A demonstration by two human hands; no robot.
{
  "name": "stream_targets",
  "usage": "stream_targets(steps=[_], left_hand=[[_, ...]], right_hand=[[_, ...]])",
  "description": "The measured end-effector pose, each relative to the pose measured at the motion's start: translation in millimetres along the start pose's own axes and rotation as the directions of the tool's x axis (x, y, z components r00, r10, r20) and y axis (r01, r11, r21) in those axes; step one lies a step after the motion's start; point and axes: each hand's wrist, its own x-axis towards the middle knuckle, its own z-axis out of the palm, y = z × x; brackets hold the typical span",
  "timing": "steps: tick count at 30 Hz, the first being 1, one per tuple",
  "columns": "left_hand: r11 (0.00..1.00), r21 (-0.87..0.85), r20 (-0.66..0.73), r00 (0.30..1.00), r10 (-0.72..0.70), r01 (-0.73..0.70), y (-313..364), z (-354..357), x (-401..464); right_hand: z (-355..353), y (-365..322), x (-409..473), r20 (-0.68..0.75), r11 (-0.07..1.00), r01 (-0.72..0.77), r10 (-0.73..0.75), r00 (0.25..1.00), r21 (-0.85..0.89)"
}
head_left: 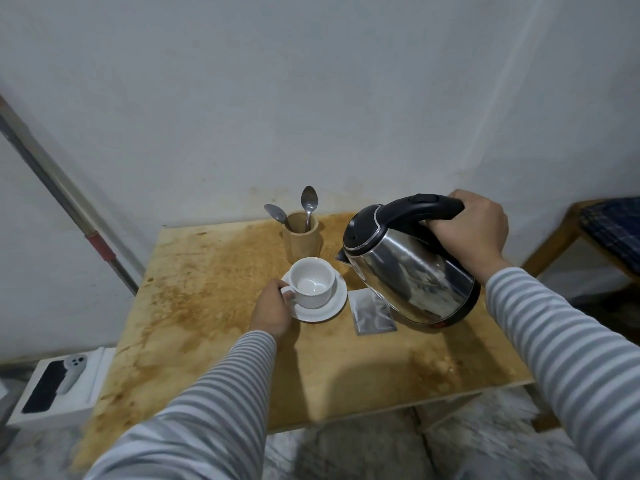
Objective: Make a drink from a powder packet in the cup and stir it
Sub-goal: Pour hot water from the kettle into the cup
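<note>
A white cup stands on a white saucer in the middle of the wooden table. My left hand pinches the cup's handle. My right hand grips the black handle of a steel kettle, which is tilted with its spout close to the cup's right rim. No water shows in the cup. A silver powder packet lies flat right of the saucer, partly under the kettle.
A wooden holder with two spoons stands behind the cup near the wall. A white box sits on the floor at the left. A wooden stool with a checked cushion is at the right.
</note>
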Motion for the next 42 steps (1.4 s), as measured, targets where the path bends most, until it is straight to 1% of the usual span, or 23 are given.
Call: stream_targets(steps=[8,20,32,42], left_hand=[[1.0,-0.013,-0.011,1.0,-0.009,0.009,5.2,-1.7,-1.1],[0.998,0.034,0.022,0.998,-0.054,0.054,9.0,-5.2,3.3],[0.994,0.055,0.004,0.996,-0.094,0.093,12.3,-3.5,4.7],[0.991,0.086,0.006,0.995,-0.104,0.103,12.4,-3.0,7.1]], right_hand=[[0.7,-9.7,0.1,-0.005,0.997,0.035,-0.035,0.999,-0.067],[0.9,-22.7,3.6,0.064,0.973,0.134,-0.124,0.99,-0.187],[-8.1,-24.2,8.0,0.041,0.975,0.129,-0.124,0.991,-0.18],[-11.8,-26.1,14.6,0.025,0.962,0.154,-0.152,0.988,-0.225]])
